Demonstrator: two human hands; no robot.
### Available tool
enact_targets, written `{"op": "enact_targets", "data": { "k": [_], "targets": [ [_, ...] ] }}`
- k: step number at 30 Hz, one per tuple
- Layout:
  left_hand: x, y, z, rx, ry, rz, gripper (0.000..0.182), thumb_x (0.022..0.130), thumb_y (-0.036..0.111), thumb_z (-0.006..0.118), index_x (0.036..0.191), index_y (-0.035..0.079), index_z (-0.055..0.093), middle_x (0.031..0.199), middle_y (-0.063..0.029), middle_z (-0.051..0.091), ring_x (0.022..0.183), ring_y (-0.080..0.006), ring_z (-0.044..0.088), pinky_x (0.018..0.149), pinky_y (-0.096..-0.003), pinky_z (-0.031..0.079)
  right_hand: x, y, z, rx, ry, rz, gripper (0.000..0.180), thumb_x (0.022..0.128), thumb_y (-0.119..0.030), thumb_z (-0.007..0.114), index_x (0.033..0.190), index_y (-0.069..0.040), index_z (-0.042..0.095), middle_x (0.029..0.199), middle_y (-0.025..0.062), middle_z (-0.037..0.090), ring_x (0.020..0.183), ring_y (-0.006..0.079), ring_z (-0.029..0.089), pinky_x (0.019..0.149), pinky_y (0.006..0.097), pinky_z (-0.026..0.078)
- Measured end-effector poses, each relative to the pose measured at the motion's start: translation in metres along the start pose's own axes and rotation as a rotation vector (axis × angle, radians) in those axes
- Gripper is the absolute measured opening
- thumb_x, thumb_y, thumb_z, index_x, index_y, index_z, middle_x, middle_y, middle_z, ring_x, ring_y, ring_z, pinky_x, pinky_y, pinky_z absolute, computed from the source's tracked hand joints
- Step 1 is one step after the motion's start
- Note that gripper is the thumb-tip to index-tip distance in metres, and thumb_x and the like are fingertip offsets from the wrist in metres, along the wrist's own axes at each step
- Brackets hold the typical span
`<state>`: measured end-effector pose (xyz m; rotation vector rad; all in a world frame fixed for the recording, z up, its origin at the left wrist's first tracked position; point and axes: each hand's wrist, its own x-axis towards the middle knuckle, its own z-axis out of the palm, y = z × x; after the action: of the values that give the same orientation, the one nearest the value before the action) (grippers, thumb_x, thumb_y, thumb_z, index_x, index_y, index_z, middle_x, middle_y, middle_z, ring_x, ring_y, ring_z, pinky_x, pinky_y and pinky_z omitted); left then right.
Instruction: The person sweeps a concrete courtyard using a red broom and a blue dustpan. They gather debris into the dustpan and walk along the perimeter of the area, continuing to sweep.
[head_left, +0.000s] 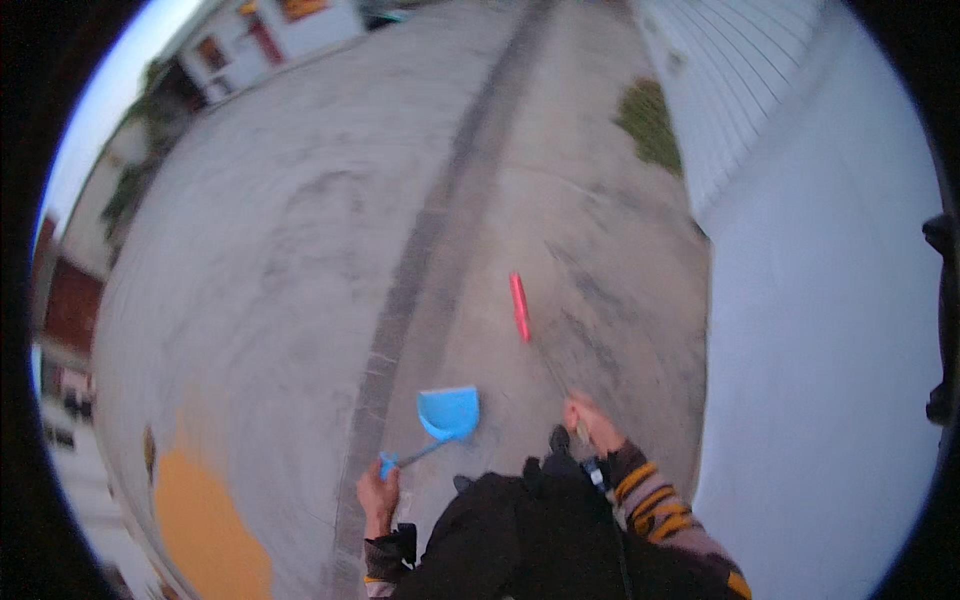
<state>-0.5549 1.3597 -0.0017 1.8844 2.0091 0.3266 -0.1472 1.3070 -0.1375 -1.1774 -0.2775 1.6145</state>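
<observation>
A blue long-handled dustpan hangs from my left hand, which grips the blue top of its handle. Its pan lies out ahead of my feet, and no litter can be made out in it. My right hand is closed around the thin handle of a broom with a red head. The broom head is farther forward than the dustpan and to its right. Blur hides whether either tool touches the concrete ground.
A white wall runs along my right side, with a green plant at its foot farther on. A dark strip crosses the pavement lengthwise. Yellow grain-like material is spread on the left. Buildings stand beyond.
</observation>
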Motion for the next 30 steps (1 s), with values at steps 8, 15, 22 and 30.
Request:
{"op": "enact_targets", "data": {
  "k": [8, 15, 22, 30],
  "targets": [
    [0.007, -0.021, 0.006, -0.01, 0.077, -0.002, 0.037, 0.076, 0.024, 0.06, 0.099, -0.005, 0.059, 0.088, -0.0257, 0.06, 0.084, -0.037, 0.058, 0.073, -0.0411, 0.044, -0.072, 0.001, -0.142, -0.144, 0.365, -0.294, 0.012, 0.081, -0.019, 0.047, 0.077, -0.007, 0.049, 0.062, 0.0028, 0.049, 0.05, 0.0141, 0.048, 0.045, 0.026, 0.039],
    [-0.003, -0.036, 0.015, -0.11, -0.017, -0.165, 0.039, 0.076, 0.024, 0.062, 0.102, -0.005, 0.058, 0.088, -0.0231, 0.061, 0.084, -0.0327, 0.06, 0.074, -0.037, 0.045, -0.06, 0.027, -0.265, -1.466, 0.546, -0.268, 0.024, 0.07, -0.022, 0.06, 0.081, 0.0, 0.06, 0.076, 0.0131, 0.061, 0.067, 0.0241, 0.058, 0.06, 0.0351, 0.044],
    [0.005, -0.043, 0.014, -0.036, 0.014, -0.142, 0.036, 0.075, 0.024, 0.063, 0.1, -0.001, 0.06, 0.084, -0.0217, 0.062, 0.079, -0.0365, 0.06, 0.07, -0.0402, 0.046, 0.034, 0.046, -0.172, -1.4, 0.336, -0.271, 0.017, 0.069, -0.019, 0.061, 0.077, -0.004, 0.062, 0.078, 0.0152, 0.059, 0.076, 0.0324, 0.057, 0.066, 0.0369, 0.047],
    [0.003, -0.04, 0.002, -0.007, 0.011, -0.045, 0.034, 0.074, 0.026, 0.063, 0.099, 0.003, 0.061, 0.08, -0.0219, 0.061, 0.076, -0.0378, 0.059, 0.065, -0.0431, 0.046, 0.117, 0.127, 0.043, -0.819, -0.162, -0.316, 0.01, 0.072, -0.016, 0.053, 0.076, -0.007, 0.056, 0.073, 0.0107, 0.056, 0.062, 0.025, 0.053, 0.054, 0.0369, 0.041]
  ]
}}
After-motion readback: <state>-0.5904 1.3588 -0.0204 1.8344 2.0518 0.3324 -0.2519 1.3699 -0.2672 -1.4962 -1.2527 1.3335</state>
